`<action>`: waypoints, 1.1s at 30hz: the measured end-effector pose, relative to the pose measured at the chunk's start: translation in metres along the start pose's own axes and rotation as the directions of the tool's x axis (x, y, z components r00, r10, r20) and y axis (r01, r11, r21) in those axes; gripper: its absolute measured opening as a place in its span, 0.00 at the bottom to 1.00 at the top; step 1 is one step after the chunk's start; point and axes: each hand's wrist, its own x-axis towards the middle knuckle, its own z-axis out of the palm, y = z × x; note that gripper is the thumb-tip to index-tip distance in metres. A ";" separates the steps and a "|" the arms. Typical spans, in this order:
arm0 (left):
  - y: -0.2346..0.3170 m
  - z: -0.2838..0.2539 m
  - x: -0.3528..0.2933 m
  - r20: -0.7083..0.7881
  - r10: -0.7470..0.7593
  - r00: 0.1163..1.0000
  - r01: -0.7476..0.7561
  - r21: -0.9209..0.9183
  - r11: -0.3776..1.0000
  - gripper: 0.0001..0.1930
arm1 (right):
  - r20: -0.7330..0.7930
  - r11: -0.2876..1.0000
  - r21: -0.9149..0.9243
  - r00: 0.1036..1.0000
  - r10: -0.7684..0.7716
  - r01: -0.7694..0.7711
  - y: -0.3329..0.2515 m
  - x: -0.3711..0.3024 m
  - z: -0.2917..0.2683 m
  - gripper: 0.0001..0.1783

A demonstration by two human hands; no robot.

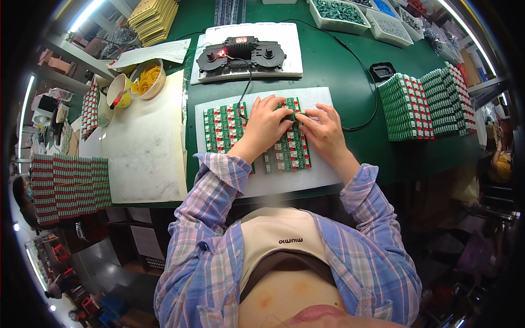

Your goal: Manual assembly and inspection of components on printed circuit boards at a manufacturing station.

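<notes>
Over a white foam sheet (322,183), my two hands meet at a small dark green piece (296,117), mostly covered by fingertips. My left hand (264,123) is closed, with thumb and fingertips drawn together at its left side. From the right, my right hand (324,130) pinches at the same spot. I cannot make out what kind of piece it is. Beneath and beside the hands lie green circuit board panels, one at the left (219,128) and one at the right (292,150), dotted with white and red parts. My left hand and wrist partly hide them.
A black twin-wheeled device (241,54) with a lit red light rests on a white block (292,49); its black cable (365,71) curves across the green table. Stacked circuit boards stand right (410,106) and left (71,186). A bowl of yellow rubber bands (149,79) and parts bins (339,15) sit farther back.
</notes>
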 end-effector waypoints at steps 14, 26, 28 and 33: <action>-0.002 0.001 0.001 0.027 -0.013 1.000 0.014 -0.043 0.999 0.11 | -0.013 0.990 0.130 0.998 0.064 -0.062 0.008 -0.003 0.006 0.19; -0.002 0.000 0.001 0.018 0.004 1.000 -0.003 -0.036 0.999 0.11 | -0.027 0.988 0.141 0.998 0.062 -0.057 0.007 -0.002 0.006 0.18; -0.002 0.000 0.001 0.020 0.007 1.000 -0.006 -0.030 1.000 0.11 | -0.031 0.988 0.146 0.998 0.060 -0.055 0.008 -0.002 0.006 0.18; -0.002 -0.001 0.001 0.022 -0.002 1.000 0.003 -0.026 1.000 0.11 | -0.028 0.988 0.143 0.997 0.070 -0.065 0.008 -0.002 0.005 0.18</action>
